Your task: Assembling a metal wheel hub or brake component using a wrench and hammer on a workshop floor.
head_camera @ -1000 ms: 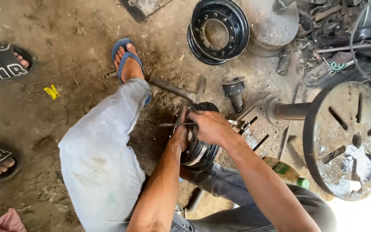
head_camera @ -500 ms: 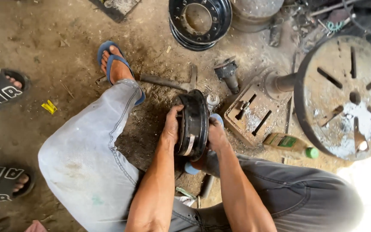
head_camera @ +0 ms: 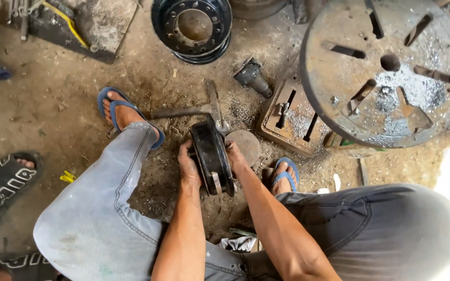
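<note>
I observe the black drum-shaped metal part [head_camera: 212, 157] standing on edge on the dirt floor [head_camera: 53, 104], clamped between my left hand [head_camera: 189, 167] and right hand [head_camera: 235, 157], the fingers of each curled closed against its opposite faces. Just beyond the part lie a steel bar [head_camera: 175, 112] and a flat round disc [head_camera: 246, 145]; farther beyond it sits a black wheel rim [head_camera: 192, 27], and to its right a large slotted round table [head_camera: 386, 67].

A rough metal workshop: dirt floor [head_camera: 53, 114] strewn with filings, a slotted drill-press table [head_camera: 386, 67], a black wheel rim [head_camera: 192, 28].
</note>
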